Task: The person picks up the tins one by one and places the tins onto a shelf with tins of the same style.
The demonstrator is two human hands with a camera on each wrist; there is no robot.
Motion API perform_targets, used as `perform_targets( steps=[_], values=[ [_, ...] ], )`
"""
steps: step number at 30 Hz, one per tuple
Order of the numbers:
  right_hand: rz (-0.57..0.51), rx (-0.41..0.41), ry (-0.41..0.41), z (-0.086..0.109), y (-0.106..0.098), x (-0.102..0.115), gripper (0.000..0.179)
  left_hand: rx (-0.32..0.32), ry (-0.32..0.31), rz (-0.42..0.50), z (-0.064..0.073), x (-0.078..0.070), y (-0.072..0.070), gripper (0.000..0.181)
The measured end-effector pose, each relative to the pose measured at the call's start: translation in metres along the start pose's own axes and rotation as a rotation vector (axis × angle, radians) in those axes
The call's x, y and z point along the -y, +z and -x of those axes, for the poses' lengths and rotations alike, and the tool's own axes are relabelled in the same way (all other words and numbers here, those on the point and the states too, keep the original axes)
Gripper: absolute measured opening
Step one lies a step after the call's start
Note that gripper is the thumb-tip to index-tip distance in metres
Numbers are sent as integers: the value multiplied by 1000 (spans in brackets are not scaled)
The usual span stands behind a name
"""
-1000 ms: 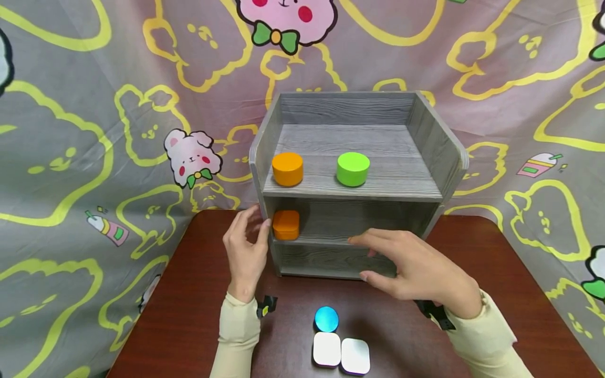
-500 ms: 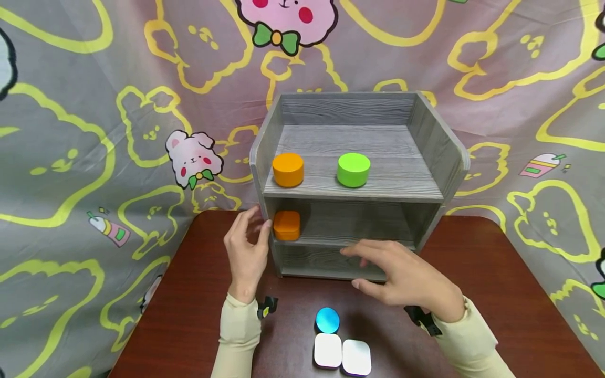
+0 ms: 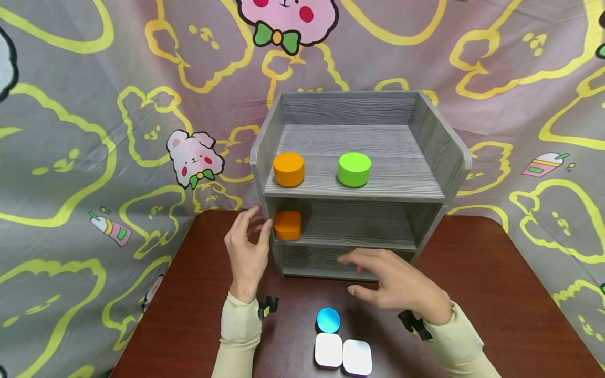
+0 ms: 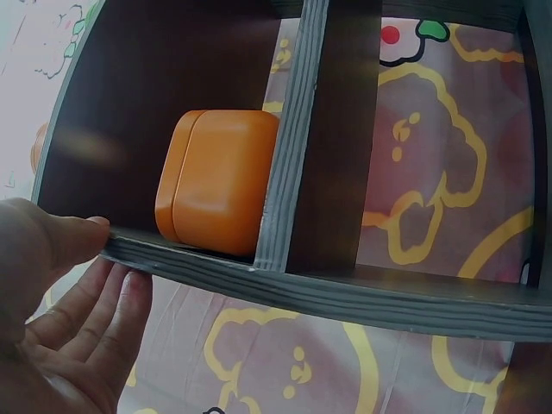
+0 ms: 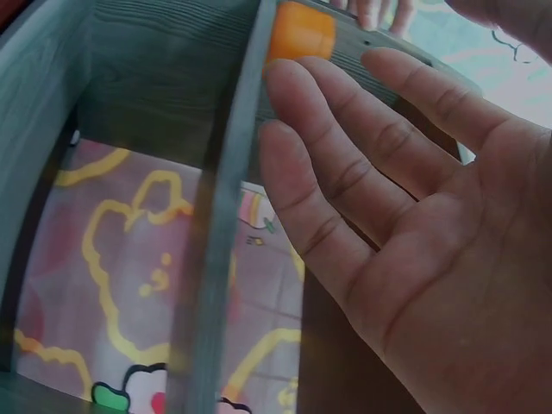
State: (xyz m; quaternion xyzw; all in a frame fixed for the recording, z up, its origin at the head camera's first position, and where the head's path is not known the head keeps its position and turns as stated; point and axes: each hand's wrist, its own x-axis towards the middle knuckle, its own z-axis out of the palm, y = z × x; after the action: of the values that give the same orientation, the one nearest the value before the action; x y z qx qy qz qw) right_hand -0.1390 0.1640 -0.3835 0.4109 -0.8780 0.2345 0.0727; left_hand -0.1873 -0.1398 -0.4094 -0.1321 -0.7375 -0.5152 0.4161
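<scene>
While the left hand [image 3: 247, 253] pinches the side edge of the grey shelf [image 3: 350, 140] standing on the table [image 3: 189, 315], the right hand [image 3: 397, 278] hovers, loosely spread, near a round blue block [image 3: 328, 320].

Shelf [image 3: 350, 142] on tbl [image 3: 477, 268]: 2 tubs [image 3: 289, 172] atop, box [image 3: 288, 227] mid-tier far L; 3 blks [image 3: 328, 350] in front.

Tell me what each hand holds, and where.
The left hand grips the shelf by its left side's front edge; the right hand holds nothing.
</scene>
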Motion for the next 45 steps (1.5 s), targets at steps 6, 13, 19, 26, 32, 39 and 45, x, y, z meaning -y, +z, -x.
perform_targets(
  steps=[6,13,19,26,32,39,45],
  values=[
    [-37,27,25,0,11,-4,46,15,-25,-16,1,0,-1,32],
    [-40,31,40,1,15,-8,45,16,-22,-18,1,-1,-1,31],
    [-54,46,52,1,20,-10,45,4,-3,-7,0,0,1,30],
    [-73,41,42,0,26,-12,45,3,-7,-5,0,0,1,30],
    [-82,39,11,0,31,-15,47,3,-7,-10,-1,-2,1,31],
    [-91,43,0,0,36,-18,45,3,-11,-16,-1,-1,0,32],
    [-99,53,-8,0,42,-21,43,-6,-2,-10,-1,-1,1,32]
  ],
)
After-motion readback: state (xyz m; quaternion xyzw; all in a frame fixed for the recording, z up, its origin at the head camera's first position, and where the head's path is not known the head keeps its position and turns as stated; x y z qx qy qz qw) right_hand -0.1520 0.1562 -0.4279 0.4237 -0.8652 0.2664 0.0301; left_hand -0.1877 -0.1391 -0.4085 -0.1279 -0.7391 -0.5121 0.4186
